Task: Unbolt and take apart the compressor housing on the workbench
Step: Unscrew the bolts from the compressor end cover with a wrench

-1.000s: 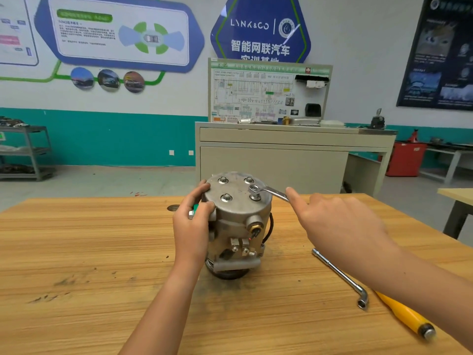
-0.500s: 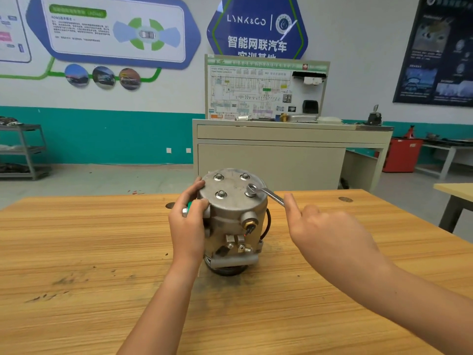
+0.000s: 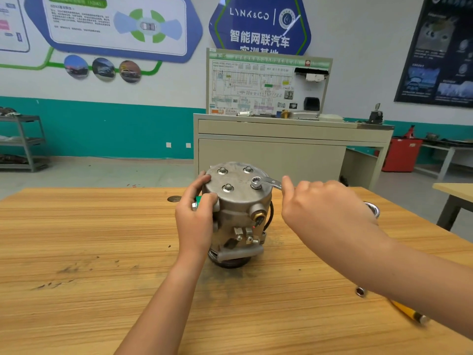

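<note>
1. The compressor housing [image 3: 236, 213] stands upright near the middle of your workbench [image 3: 89, 239]. All four top bolts are seated, so disassembly has barely begun.
2. A ring spanner [image 3: 266, 182] sits over the front-right bolt [image 3: 256, 181]; the other three await it.
3. Your left hand [image 3: 195, 221] is wrapped around the housing's side, steadying it.
4. Your right hand [image 3: 325, 208] is curled on the spanner's shank, index finger extended along it.
5. A yellow-handled tool [image 3: 407, 312] lies to your right.

Left hand [image 3: 195, 221]: fingers curled, clamped on side of grey metal compressor housing [image 3: 239, 213]. Right hand [image 3: 325, 213]: fist closed around silver ring spanner [image 3: 266, 182], index finger extended.
</note>
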Demonstrator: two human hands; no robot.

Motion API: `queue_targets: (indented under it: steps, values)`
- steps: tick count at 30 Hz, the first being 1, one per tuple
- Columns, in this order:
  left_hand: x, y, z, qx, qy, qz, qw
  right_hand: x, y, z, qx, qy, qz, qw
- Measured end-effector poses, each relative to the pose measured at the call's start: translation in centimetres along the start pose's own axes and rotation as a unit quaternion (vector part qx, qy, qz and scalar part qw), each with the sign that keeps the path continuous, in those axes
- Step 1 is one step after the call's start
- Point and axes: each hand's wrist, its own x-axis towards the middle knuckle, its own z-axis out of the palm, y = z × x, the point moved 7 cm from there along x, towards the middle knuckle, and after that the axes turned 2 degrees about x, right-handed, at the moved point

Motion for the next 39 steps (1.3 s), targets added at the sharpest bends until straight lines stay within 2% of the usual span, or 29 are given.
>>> queue_targets:
  steps: [4, 7, 10, 13, 15, 17, 20, 22, 25, 28, 30, 31, 33, 34, 35, 36, 37, 39]
  values:
    - [-0.2, 0.2, 0.3, 0.008, -0.006, 0.012, 1.0, -0.1, 0.4, 1.8, 0.016, -0.057, 0.034, 0.998]
    - [-0.2, 0.3, 0.7, 0.006, -0.011, 0.016, 1.0, -0.4, -0.2, 2.2, 0.051, -0.042, 0.063, 0.996]
    - [-0.3, 0.3, 1.4, -0.002, -0.013, 0.017, 1.0, -0.3, -0.6, 0.7, 0.029, 0.089, 0.096, 0.991]
    - [-0.5, 0.3, 1.8, -0.002, -0.008, 0.031, 0.999, -0.3, -1.1, 0.8, -0.014, 0.064, 0.122, 0.99]
    - [-0.5, 0.1, 1.7, -0.004, -0.005, 0.032, 0.999, -1.5, 0.3, -0.5, -0.047, 0.105, 0.178, 0.977]
    - [-0.4, 0.2, 1.3, -0.003, -0.006, 0.035, 0.999, -2.2, 1.5, 1.6, -0.034, 0.152, 0.183, 0.971]
    - [0.2, -0.1, 0.8, 0.006, -0.028, 0.023, 0.999, -2.1, 4.0, 4.1, 0.075, 0.247, 0.149, 0.955]
    - [0.8, -0.3, 0.7, 0.009, -0.052, 0.005, 0.999, -0.3, 6.1, 6.0, 0.105, 0.29, 0.151, 0.939]
    - [1.5, -0.2, 0.9, 0.022, -0.069, 0.001, 0.997, 5.5, 7.3, 6.4, 0.104, 0.307, 0.106, 0.94]
    - [1.5, -0.1, 1.2, 0.026, -0.072, 0.002, 0.997, 11.0, 6.1, 4.6, 0.11, 0.311, -0.028, 0.944]
    - [1.4, -0.2, 1.1, 0.022, -0.07, -0.001, 0.997, 12.0, 5.7, 3.4, 0.095, 0.326, -0.05, 0.939]
    - [1.4, -0.2, 0.9, 0.02, -0.068, -0.004, 0.997, 11.7, 6.5, 2.6, 0.118, 0.352, -0.011, 0.928]
    - [1.5, -0.2, 0.6, 0.014, -0.063, -0.01, 0.998, 9.9, 10.1, 1.5, 0.241, 0.413, 0.146, 0.866]
    - [1.5, -0.2, 0.5, 0.01, -0.06, -0.014, 0.998, 8.6, 11.8, 1.8, 0.306, 0.417, 0.22, 0.827]
    - [1.4, -0.1, 0.4, 0.008, -0.06, -0.014, 0.998, 7.5, 12.7, 2.2, 0.379, 0.387, 0.252, 0.802]
    - [1.3, -0.1, 0.5, 0.006, -0.058, -0.011, 0.998, 6.5, 12.7, 2.4, 0.426, 0.358, 0.251, 0.792]
    - [1.1, -0.1, 0.5, 0.004, -0.055, -0.007, 0.998, 5.2, 12.0, 2.0, 0.414, 0.328, 0.236, 0.816]
    - [0.7, -0.1, 0.5, 0.004, -0.042, 0.001, 0.999, 2.6, 9.1, 2.1, 0.293, 0.223, 0.194, 0.909]
